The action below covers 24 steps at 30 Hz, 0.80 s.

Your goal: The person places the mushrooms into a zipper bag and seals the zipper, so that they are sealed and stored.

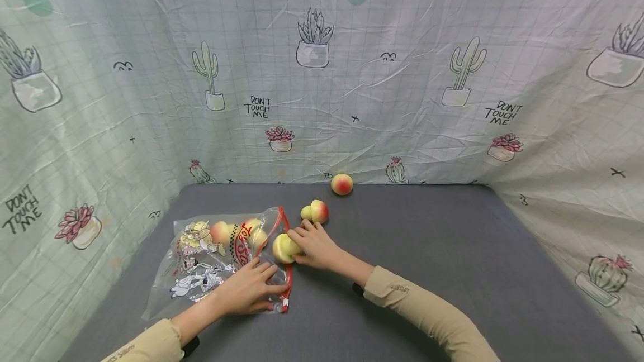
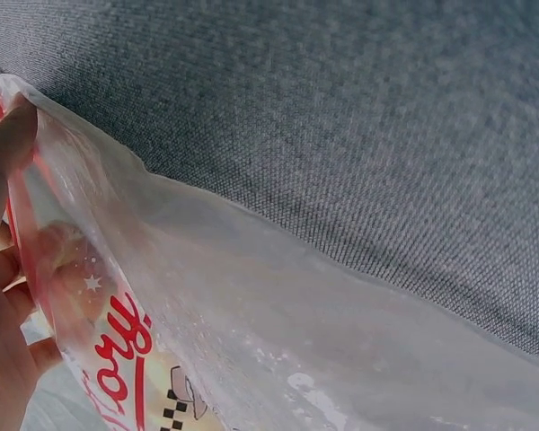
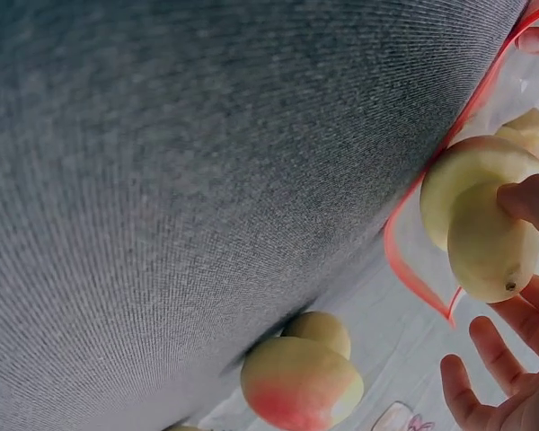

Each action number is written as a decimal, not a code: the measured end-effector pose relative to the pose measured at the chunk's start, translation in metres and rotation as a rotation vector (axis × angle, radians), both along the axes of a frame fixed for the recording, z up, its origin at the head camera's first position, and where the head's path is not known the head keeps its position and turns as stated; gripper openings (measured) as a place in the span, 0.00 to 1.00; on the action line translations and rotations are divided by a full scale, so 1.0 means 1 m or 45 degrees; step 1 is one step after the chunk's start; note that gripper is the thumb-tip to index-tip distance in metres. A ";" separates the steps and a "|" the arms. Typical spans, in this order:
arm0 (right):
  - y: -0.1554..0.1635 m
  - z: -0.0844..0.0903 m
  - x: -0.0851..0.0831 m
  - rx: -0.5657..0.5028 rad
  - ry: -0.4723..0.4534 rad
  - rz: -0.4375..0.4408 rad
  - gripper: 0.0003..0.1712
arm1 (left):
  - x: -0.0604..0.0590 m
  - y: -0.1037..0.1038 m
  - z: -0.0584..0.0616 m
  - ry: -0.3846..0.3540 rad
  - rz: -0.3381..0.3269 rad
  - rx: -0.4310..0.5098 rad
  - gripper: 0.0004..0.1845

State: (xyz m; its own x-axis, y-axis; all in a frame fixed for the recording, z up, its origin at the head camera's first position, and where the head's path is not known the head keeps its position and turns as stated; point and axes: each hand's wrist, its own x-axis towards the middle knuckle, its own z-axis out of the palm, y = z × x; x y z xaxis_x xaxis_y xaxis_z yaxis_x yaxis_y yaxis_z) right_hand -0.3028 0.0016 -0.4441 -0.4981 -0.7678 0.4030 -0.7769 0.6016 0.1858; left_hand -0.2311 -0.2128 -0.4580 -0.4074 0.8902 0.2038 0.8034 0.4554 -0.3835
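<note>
My right hand (image 1: 316, 246) pinches a yellow mushroom (image 1: 284, 248) by its pale stem, thumb on one side and fingers on the other. The mushroom, cap toward the bag, is right at the red-edged mouth of a clear printed zip bag (image 1: 166, 289). My left hand (image 1: 246, 289) holds the bag's mouth near the slider end, with the thumb (image 2: 13, 135) at the rim and the fingers behind the film. Through the film, yellow and red mushrooms (image 1: 220, 233) show inside the bag. Another red-and-yellow mushroom (image 3: 301, 386) lies on its side just beyond my right hand.
A round yellow-red piece (image 1: 342, 184) sits at the back of the dark grey tabletop (image 1: 417, 239), close to the curtain. The patterned curtain (image 1: 352, 88) encloses the back and both sides.
</note>
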 end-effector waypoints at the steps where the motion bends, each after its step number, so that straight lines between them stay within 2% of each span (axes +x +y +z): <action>1: 0.000 0.000 0.000 -0.001 0.001 0.000 0.24 | 0.000 0.000 0.000 0.002 -0.001 -0.001 0.25; 7: -0.004 -0.002 0.000 -0.015 -0.034 0.003 0.22 | 0.000 0.001 0.000 0.009 -0.002 -0.007 0.25; 15: -0.011 -0.005 0.000 -0.032 -0.203 -0.025 0.22 | 0.000 0.001 0.000 -0.002 0.001 -0.009 0.26; 24: -0.013 -0.006 0.000 -0.047 -0.143 -0.014 0.22 | 0.000 0.001 0.002 -0.008 0.003 -0.012 0.26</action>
State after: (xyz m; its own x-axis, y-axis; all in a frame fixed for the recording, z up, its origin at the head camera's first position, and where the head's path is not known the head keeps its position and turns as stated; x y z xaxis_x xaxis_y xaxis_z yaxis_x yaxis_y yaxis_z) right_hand -0.3032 -0.0112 -0.4503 -0.5499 -0.7476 0.3723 -0.7850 0.6149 0.0754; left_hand -0.2307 -0.2114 -0.4564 -0.4108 0.8911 0.1929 0.8047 0.4539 -0.3828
